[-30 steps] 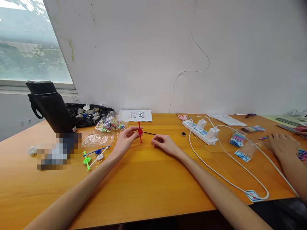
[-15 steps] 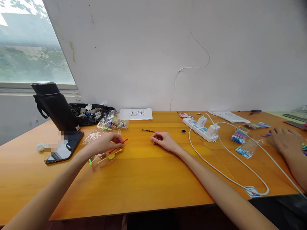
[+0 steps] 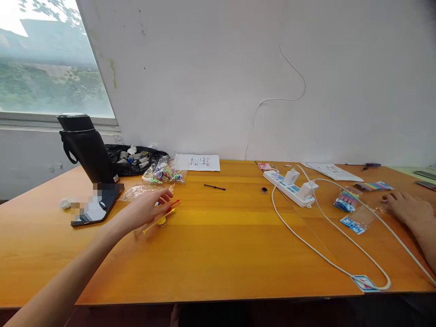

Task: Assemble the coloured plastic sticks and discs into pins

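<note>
My left hand (image 3: 151, 208) is low over the table on the left. Its fingers are curled around a red plastic arrow (image 3: 175, 203), whose tip sticks out past them; the rest of it is mostly hidden. Right beside it, a yellow arrow (image 3: 170, 214) lies across a small round piece with a clear base. A bit of blue shows between my fingers. My right hand is out of view. A thin black arrow-like stick (image 3: 214, 186) lies on the table, with a small round black piece (image 3: 264, 190) to its right.
Clear bags of colourful parts (image 3: 165, 172), a phone (image 3: 97, 206) and a black bottle (image 3: 86, 147) stand around my left hand. A white power strip (image 3: 289, 188) trails cables across the right side. Another person's hand (image 3: 405, 206) rests at the far right.
My right hand has left the view, uncovering the whole black stick. My left hand now covers more of the red arrow and hides the green one. The view has shifted slightly.
</note>
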`<state>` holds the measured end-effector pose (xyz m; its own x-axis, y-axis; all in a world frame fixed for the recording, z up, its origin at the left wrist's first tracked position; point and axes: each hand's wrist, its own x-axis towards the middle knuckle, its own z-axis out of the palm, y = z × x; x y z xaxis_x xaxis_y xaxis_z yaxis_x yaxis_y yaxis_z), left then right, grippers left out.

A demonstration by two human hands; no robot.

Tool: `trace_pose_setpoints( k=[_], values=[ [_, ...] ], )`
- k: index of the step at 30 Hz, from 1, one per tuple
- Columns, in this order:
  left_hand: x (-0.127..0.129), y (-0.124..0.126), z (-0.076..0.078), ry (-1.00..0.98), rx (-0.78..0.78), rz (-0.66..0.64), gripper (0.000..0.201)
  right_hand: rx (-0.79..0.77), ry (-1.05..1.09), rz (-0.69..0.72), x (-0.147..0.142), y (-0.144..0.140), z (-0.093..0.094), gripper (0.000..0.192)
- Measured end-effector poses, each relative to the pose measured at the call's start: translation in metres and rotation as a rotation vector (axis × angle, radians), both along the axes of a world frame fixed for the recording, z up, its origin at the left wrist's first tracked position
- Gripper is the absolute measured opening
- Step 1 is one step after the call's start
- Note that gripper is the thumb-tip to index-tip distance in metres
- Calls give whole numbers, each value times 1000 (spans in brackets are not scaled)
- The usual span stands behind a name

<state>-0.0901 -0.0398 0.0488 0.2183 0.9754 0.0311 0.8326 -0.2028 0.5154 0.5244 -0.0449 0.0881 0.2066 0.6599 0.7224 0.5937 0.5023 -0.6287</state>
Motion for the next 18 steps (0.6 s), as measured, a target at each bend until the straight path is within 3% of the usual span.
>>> trace_pose_setpoints(
  k=[2, 4, 7, 12, 18],
  values=[
    [-1, -4, 6, 47, 80, 1, 40, -257, -226, -347, 93, 19, -7, 52],
    [-1, -7, 12, 87, 161, -3, 38, -557, -590, -625, 163, 41, -22, 40],
    [2, -12, 19, 120, 199, 14, 39, -764, -955, -680, 225, 66, -49, 20],
    [13, -22, 28, 40, 189, -19, 35, -837, -1108, -713, 263, 79, -71, 27],
    [33, -13, 27, -17, 172, -96, 30, -788, -1205, -759, 266, 79, -75, 29]
  ],
)
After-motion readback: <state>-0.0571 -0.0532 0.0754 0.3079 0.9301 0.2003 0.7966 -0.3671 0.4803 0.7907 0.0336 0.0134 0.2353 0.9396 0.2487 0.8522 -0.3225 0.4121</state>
